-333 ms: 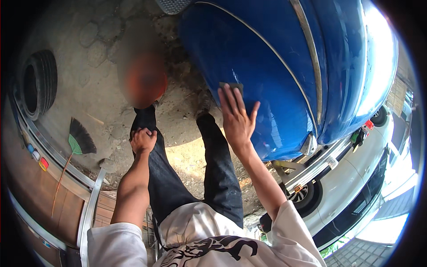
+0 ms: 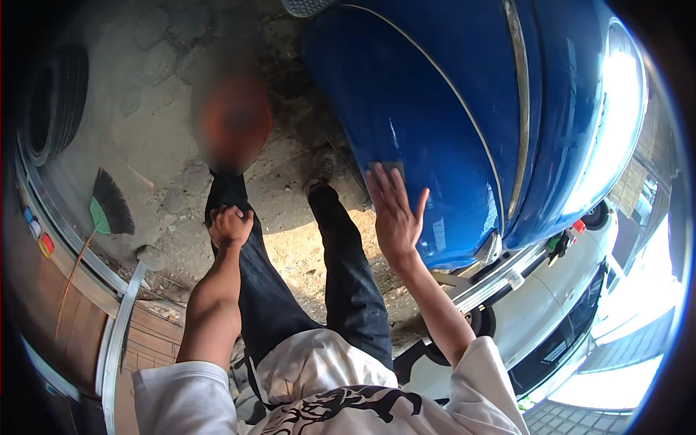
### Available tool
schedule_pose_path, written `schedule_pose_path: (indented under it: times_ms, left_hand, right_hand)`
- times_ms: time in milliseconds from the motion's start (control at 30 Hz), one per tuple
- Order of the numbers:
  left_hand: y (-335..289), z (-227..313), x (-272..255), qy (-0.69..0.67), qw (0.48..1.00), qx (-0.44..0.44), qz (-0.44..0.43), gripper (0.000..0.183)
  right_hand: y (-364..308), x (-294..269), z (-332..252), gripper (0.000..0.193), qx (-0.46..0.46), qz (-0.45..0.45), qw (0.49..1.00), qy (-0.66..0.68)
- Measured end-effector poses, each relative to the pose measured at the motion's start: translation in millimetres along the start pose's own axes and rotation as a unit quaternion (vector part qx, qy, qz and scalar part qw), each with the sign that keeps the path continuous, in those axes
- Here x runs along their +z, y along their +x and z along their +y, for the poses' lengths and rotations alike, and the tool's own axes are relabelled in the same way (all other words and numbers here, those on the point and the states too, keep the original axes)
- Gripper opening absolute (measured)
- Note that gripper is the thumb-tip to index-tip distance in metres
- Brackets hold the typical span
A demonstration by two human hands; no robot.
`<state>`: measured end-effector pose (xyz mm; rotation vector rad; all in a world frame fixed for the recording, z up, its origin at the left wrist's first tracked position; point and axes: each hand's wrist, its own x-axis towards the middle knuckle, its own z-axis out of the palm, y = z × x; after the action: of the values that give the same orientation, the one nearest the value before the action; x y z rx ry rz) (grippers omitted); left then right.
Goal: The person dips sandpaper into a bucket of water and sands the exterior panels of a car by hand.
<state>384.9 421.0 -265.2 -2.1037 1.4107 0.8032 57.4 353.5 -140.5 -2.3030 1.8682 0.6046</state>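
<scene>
Our right grip and the dark pad under it had slid a little way down the blue car panel, nearer to our body, while our left grip had stayed on the leg of our dark trousers; the whole view had shifted a bit too. The pad lay flat on the panel, close to its left edge and tucked under our fingertips. The right grip was stretched out flat, with the thumb away from the fingers, and it lay over the pad without wrapping round it. The left grip was curled up, and we could not tell if anything was inside it. As for how far we had got, we guessed the work was not finished, because the pad was on the paint. The paint looked shiny, with no clear line between done and not done, so we could not tell how much was left.
</scene>
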Motion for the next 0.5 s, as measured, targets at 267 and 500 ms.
schedule_pose_path:
  times_ms: [267, 500]
  left_hand:
    - [-20.9, -1.1, 34.5, -0.064, 0.998, -0.005, 0.024, 0.03]
    - [-46.7, 9.7, 57.0, -0.122, 0.991, -0.052, 0.032, 0.024]
  right_hand:
    - [8.5, 3.8, -0.8, 0.054, -0.07, -0.005, 0.998, -0.005]
    - [65.0, 5.7, -8.7, 0.052, -0.118, -0.041, 0.991, -0.042]
